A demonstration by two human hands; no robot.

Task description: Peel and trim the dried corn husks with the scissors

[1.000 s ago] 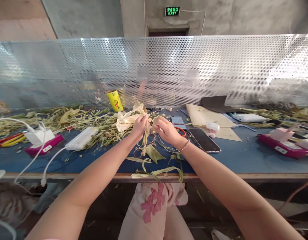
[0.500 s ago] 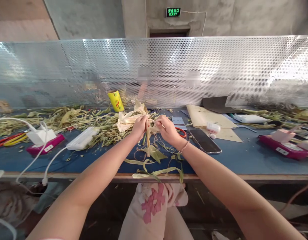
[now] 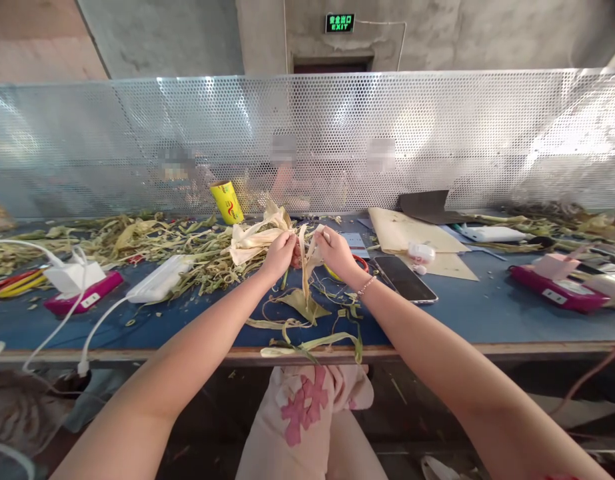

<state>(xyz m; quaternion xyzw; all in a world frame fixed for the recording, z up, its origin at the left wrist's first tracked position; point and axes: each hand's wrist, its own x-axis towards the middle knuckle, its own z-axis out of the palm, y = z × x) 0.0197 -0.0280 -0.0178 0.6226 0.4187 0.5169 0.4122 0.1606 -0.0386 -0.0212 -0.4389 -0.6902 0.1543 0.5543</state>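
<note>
My left hand point(image 3: 282, 253) is closed around the base of a bundle of pale, dried, papery husks point(image 3: 252, 241) that fans out to the left and upward. Close by on the right, my right hand point(image 3: 336, 252) pinches a thin, pale strip of dried husk point(image 3: 310, 257), which hangs between the two hands. Below the hands, a broad dried leaf point(image 3: 304, 305) and curled green strips point(image 3: 332, 341) lie on the blue tabletop point(image 3: 187, 330).
Piled dried stalks point(image 3: 132, 235) cover the back left, beside a yellow cardboard tube point(image 3: 227, 202). At right lie a phone point(image 3: 406, 280), an earbud case point(image 3: 421, 253) and brown paper point(image 3: 402, 233). Magenta power strips point(image 3: 84, 293) flank both sides. A perforated metal screen point(image 3: 307, 133) stands behind.
My right hand has turned and shifted slightly, and the pale strip now stands up more between my hands. My left hand keeps its hold on the bundle. The view has shifted a little.
</note>
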